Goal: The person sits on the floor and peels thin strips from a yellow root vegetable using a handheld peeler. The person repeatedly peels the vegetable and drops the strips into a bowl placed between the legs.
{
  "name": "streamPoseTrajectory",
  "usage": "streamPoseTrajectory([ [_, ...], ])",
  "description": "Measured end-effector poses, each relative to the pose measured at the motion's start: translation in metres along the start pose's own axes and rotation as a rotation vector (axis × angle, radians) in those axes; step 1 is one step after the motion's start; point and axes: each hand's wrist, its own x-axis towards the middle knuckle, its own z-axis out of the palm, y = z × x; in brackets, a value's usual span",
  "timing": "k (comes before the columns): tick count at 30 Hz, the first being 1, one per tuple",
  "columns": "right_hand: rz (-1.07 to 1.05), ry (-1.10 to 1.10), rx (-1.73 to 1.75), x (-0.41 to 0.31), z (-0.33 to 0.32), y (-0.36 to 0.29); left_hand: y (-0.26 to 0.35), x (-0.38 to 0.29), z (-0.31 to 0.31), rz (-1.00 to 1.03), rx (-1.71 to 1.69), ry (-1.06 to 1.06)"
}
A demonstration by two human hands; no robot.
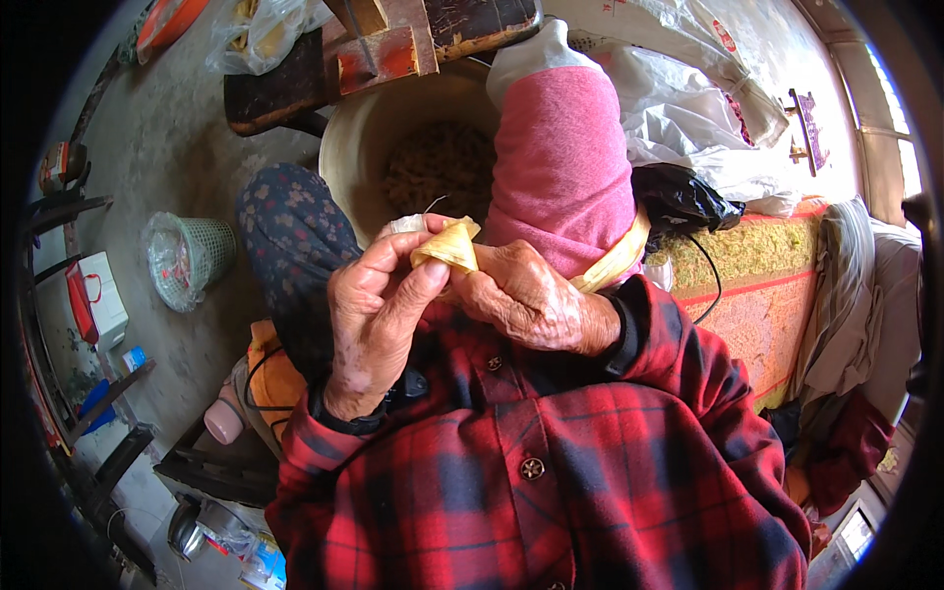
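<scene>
Before the red and black plaid shirt, my left hand [383, 310] pinches a folded piece of pale yellow dried husk or leaf [448, 249] between thumb and fingers. White tape or wrapping [407, 223] is around one of its fingers. My right hand [538, 299] meets it from the other side, its curled fingers closed at the folded piece's edge. A longer yellow strip [613, 259] runs behind the right wrist, over the pink cloth [564, 155] on the knee. Past the hands stands a large round tub [343, 151] with brownish material, unclear in the shadow, at its bottom.
A worn wooden bench [276, 92] stands beyond the tub, with a clear plastic bag [265, 37] on it. At left, a green mesh basket [214, 247] holds a plastic liner. A black plastic bag [682, 199] and cable lie at right, by the patterned padded seat [752, 287].
</scene>
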Motion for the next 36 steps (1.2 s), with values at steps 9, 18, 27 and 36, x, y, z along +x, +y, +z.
streamPoseTrajectory([
  [9, -0.059, -0.008, -0.116, -0.001, 0.006, -0.003, -0.003, -0.008, 0.003, -0.044, -0.352, 0.042],
  [18, -0.020, -0.099, -0.143, -0.002, 0.013, -0.023, -0.005, -0.006, -0.005, 0.016, -0.580, -0.165],
  [27, -0.472, 0.006, -0.370, -0.001, 0.020, -0.007, 0.004, -0.007, -0.002, -0.004, -0.741, -0.392],
  [36, -0.511, -0.018, -0.864, -0.006, 0.011, -0.009, 0.012, -0.007, -0.001, 0.098, -0.284, -0.078],
])
